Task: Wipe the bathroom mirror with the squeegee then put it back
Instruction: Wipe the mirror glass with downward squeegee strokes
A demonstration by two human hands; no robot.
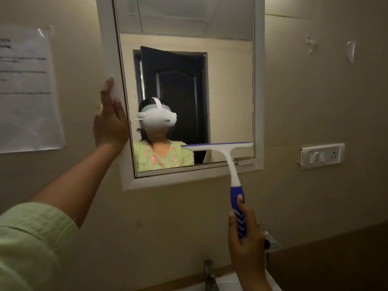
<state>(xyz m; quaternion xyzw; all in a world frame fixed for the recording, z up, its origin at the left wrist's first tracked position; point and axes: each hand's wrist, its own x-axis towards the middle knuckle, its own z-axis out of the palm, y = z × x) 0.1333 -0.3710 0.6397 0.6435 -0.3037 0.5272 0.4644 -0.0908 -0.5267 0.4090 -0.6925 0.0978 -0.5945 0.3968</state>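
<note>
Beige wall [178, 217], one mirror [231, 91], one squeegee [232, 169]

- The mirror [231, 91] runs off the top edge, so its upper frame is out of view.
- The paper [27, 89] is cut by the left edge, and its print is too blurred to read.
- The squeegee [231, 164] handle's lower end is buried in the right hand [245, 238].
- The left hand [109, 122] shows only its back.
- The tap [210, 274] and basin [226, 285] are cut by the bottom edge, and the right wrist covers part of the basin.
</note>
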